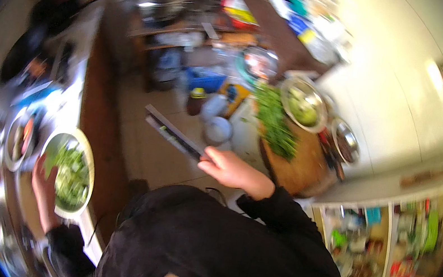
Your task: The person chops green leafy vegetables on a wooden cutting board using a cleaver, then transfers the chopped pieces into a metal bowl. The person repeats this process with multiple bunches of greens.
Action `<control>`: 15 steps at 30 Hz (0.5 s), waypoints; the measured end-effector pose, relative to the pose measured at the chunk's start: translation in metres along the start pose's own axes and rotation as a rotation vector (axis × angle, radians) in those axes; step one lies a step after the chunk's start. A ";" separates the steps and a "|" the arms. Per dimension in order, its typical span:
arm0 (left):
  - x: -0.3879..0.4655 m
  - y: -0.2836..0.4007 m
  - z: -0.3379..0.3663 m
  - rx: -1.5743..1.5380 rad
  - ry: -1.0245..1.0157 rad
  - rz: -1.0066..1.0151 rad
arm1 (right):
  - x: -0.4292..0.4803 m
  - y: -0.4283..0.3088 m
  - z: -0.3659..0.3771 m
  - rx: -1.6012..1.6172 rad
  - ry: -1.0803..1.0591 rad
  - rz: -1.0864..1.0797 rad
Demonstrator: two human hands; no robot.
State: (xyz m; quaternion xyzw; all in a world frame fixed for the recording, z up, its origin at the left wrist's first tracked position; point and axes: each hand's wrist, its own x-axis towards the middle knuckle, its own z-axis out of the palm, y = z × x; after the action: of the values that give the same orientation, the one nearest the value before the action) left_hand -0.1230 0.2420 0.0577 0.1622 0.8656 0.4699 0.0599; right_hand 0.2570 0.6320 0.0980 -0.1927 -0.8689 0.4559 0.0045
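Note:
My left hand (pixel 43 185) grips the near-side rim of a pale bowl (pixel 90 171), its thumb inside and the other fingers outside. Chopped green vegetables (pixel 71 174) lie in that bowl, which sits at the edge of the left counter. Out over the floor, my right hand (pixel 231 168) is closed around the handle of a kitchen knife (pixel 173 134) with a broad blade. The blade points away to the left, and small green bits cling to it. Motion blur softens the details of both hands.
On the right, a wooden cutting board (pixel 300 166) carries leafy greens (pixel 276 123). Beside them stands a bowl (pixel 320 124) with pale green pieces. Knives (pixel 332 154) lie near the wall. A bucket (pixel 218 130) and blue crate (pixel 206 80) are ahead; shelves (pixel 386 247) stand at right.

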 end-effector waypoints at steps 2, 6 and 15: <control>-0.002 0.038 0.021 0.075 -0.063 0.191 | -0.029 0.022 -0.020 0.042 0.020 0.019; -0.009 0.122 0.091 -0.002 -0.371 0.279 | -0.097 0.059 -0.020 0.112 0.118 0.170; -0.092 0.296 0.347 0.221 -0.950 1.080 | -0.264 0.121 -0.056 0.213 0.507 0.621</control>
State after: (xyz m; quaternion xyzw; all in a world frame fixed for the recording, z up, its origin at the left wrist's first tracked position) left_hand 0.1188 0.6358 0.1083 0.7585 0.5878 0.2224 0.1722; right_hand 0.5518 0.6485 0.0785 -0.5502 -0.6889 0.4610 0.1006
